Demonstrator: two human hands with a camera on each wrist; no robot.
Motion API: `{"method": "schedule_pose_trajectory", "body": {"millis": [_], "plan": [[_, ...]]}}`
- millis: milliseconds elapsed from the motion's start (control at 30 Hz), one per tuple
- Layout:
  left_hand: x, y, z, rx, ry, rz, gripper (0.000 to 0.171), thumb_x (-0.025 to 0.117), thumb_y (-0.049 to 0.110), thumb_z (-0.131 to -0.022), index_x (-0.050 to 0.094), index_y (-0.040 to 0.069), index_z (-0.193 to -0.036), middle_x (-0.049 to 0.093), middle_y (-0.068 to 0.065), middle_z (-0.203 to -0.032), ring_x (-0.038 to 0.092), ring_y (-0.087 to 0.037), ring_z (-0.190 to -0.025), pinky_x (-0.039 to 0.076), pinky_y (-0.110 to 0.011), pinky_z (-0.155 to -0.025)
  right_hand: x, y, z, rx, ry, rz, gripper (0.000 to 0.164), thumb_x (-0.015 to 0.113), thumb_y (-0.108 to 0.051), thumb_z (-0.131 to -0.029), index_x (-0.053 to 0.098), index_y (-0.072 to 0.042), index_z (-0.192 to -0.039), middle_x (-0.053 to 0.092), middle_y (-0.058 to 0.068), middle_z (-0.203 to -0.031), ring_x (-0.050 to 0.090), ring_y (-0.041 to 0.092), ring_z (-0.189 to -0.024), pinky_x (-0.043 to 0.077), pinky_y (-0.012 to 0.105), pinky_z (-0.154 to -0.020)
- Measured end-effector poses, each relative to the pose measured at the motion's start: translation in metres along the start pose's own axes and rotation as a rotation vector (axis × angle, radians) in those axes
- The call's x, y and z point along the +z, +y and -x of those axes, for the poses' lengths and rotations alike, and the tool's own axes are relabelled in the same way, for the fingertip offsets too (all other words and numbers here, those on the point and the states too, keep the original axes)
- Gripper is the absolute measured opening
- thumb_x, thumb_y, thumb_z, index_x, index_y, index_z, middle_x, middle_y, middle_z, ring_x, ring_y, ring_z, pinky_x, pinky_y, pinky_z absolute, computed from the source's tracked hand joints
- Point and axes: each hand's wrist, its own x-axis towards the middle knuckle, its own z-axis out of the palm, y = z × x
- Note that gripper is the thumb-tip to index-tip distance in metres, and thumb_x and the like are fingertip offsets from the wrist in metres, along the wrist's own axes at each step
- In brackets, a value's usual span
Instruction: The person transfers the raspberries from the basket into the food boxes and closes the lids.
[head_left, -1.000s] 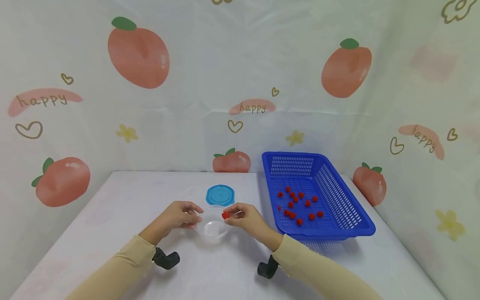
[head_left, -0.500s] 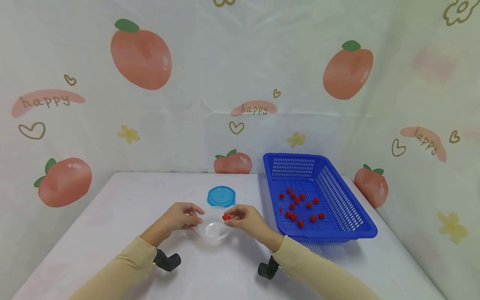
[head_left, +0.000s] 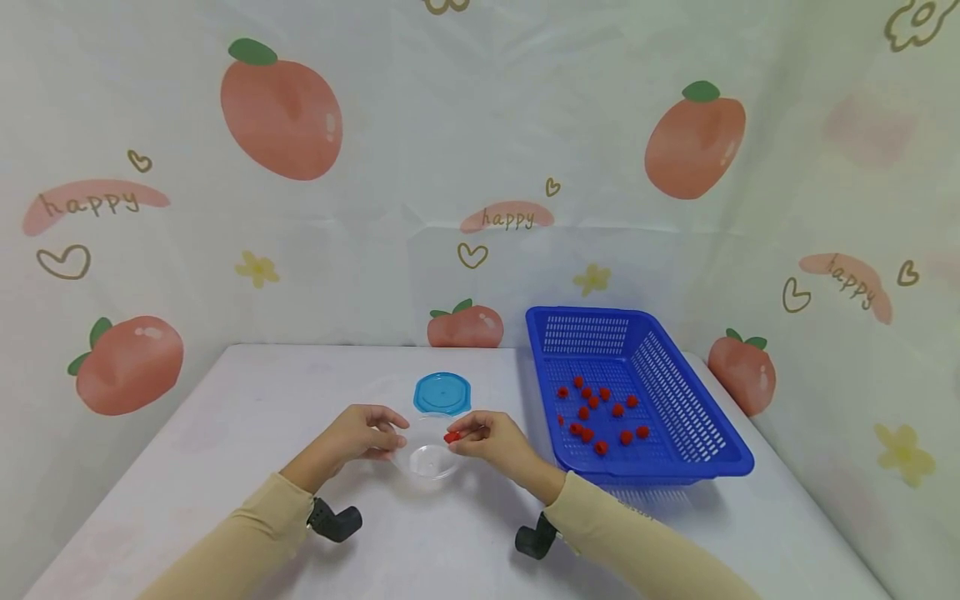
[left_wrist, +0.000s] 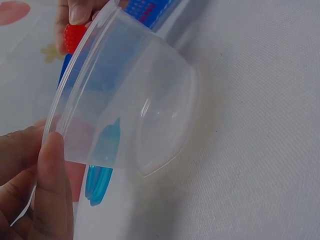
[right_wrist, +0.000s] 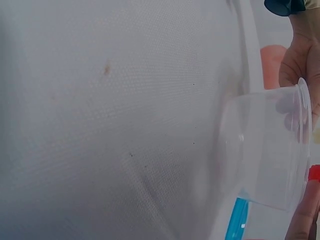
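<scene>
A clear plastic bowl (head_left: 431,460) stands between the two hands, nothing showing inside it. My left hand (head_left: 366,432) grips its left rim, thumb outside, as the left wrist view shows with the fingers (left_wrist: 50,185) at the edge. From the right, my right hand (head_left: 489,437) pinches a red raspberry (head_left: 452,437) between thumb and fingertips, right at the bowl's opposite rim. In the left wrist view the raspberry (left_wrist: 75,38) shows its bumpy surface beyond the rim. Only part of the raspberry (right_wrist: 314,173) enters the right wrist view, beside the bowl (right_wrist: 260,147).
Behind the bowl, a blue lid (head_left: 442,393) lies flat on the white table (head_left: 300,375). To the right stands a blue perforated basket (head_left: 660,477) with several raspberries (head_left: 601,447) scattered on its floor. A fruit-patterned cloth (head_left: 360,275) hangs at the back.
The raspberry sits slightly lower in my right fingers than a second ago. Both hands and the bowl stay nearly still; the head view has shifted slightly.
</scene>
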Motion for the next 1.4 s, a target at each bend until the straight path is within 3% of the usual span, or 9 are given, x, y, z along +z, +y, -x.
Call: {"method": "schedule_pose_trajectory", "body": {"millis": [333, 1133, 1400], "plan": [[0.001, -0.002, -0.001, 0.005, -0.002, 0.005, 0.030, 0.075, 0.009, -0.083, 0.067, 0.001, -0.110, 0.060, -0.009, -0.084, 0.061, -0.017, -0.068, 0.058, -0.027, -0.067, 0.000, 0.001, 0.000, 0.021, 0.009, 0.021, 0.026, 0.076, -0.007, -0.081, 0.070, 0.002, -0.104, 0.067, 0.004, -0.086, 0.060, 0.011, -0.074, 0.057, 0.024, -0.073], [-0.002, 0.002, 0.000, 0.015, -0.020, 0.022, 0.033, 0.077, 0.007, -0.080, 0.066, -0.003, -0.111, 0.057, -0.008, -0.082, 0.061, -0.015, -0.065, 0.058, -0.027, -0.065, -0.002, 0.000, 0.001, 0.014, 0.015, 0.022, 0.029, 0.075, -0.009, -0.083, 0.068, 0.002, -0.109, 0.064, 0.003, -0.090, 0.060, 0.013, -0.079, 0.057, 0.027, -0.075], [-0.002, 0.002, 0.003, 0.004, -0.017, 0.009, 0.032, 0.076, 0.007, -0.082, 0.066, -0.002, -0.111, 0.057, -0.008, -0.083, 0.060, -0.016, -0.066, 0.058, -0.027, -0.066, -0.006, -0.003, 0.011, 0.006, -0.005, -0.006, 0.030, 0.075, -0.010, -0.083, 0.067, 0.002, -0.110, 0.064, 0.004, -0.091, 0.059, 0.013, -0.078, 0.057, 0.025, -0.074]]}}
